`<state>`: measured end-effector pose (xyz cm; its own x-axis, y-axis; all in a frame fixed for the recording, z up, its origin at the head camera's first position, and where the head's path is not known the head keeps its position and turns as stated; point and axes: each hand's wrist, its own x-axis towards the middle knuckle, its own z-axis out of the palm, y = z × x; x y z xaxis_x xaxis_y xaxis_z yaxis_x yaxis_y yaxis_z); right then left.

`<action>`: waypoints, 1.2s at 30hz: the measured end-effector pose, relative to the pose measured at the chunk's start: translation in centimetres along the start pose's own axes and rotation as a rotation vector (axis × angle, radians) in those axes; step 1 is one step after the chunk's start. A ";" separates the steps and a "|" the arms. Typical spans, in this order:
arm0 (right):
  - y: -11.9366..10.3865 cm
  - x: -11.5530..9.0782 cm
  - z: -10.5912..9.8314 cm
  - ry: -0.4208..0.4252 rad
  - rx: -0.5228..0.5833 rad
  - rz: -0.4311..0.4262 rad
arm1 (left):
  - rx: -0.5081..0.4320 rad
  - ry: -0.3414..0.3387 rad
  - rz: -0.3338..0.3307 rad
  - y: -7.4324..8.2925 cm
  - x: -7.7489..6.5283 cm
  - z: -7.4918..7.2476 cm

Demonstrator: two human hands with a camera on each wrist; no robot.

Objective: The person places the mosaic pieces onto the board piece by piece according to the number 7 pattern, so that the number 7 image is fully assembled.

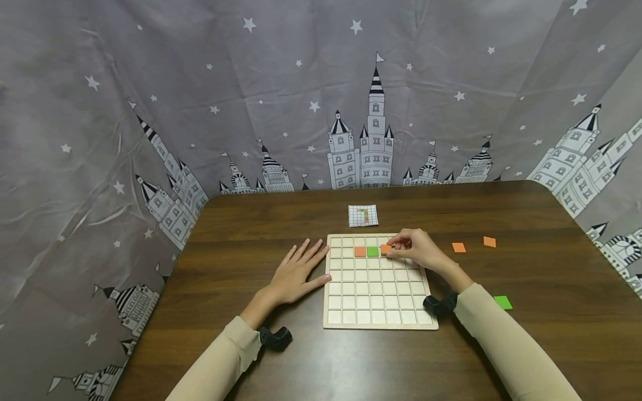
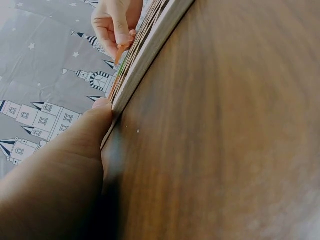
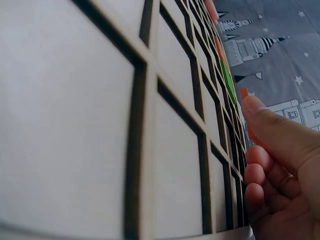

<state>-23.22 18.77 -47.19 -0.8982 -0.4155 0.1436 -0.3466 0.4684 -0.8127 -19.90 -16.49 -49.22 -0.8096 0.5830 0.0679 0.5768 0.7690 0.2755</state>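
1. Head view: the right hand (image 1: 413,248) pinches a thin square orange tile (image 1: 385,250) between thumb and fingers, over the far part of a pale wooden grid board (image 1: 376,288). In both wrist views this tile stands tilted; whether it touches the board, I cannot tell.
2. Just left of the held tile, a flat square green tile (image 1: 372,252) lies in the second row from the far edge, with a square salmon-orange tile (image 1: 359,252) in the next cell to its left.
3. The left hand (image 1: 296,277) rests with its fingers spread, the thumb touching the board's left edge.
4. On the dark brown wooden surface (image 1: 381,367), two loose orange tiles (image 1: 458,247) lie apart to the right of the board; a loose green tile (image 1: 503,302) lies nearer, just beside the right sleeve (image 1: 509,340).
5. Beyond the board's far edge lies a small white printed grid card (image 1: 363,215) with coloured squares.
6. Grey castle-and-star fabric (image 1: 281,67) hangs behind.
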 end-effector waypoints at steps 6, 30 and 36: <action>0.3 0.2 0.3 0.007 -0.017 -0.028 | -0.002 0.003 -0.003 0.0 0.0 0.0; -0.2 0.2 0.4 0.007 -0.044 -0.016 | -0.005 0.026 0.009 0.1 -0.1 0.0; -0.2 0.1 0.4 -0.012 -0.021 -0.007 | -0.007 0.033 0.012 0.2 -0.1 0.0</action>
<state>-23.16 18.30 -47.19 -0.8922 -0.4286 0.1424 -0.3590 0.4818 -0.7994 -19.72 -16.38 -49.20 -0.8058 0.5833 0.1023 0.5859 0.7600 0.2813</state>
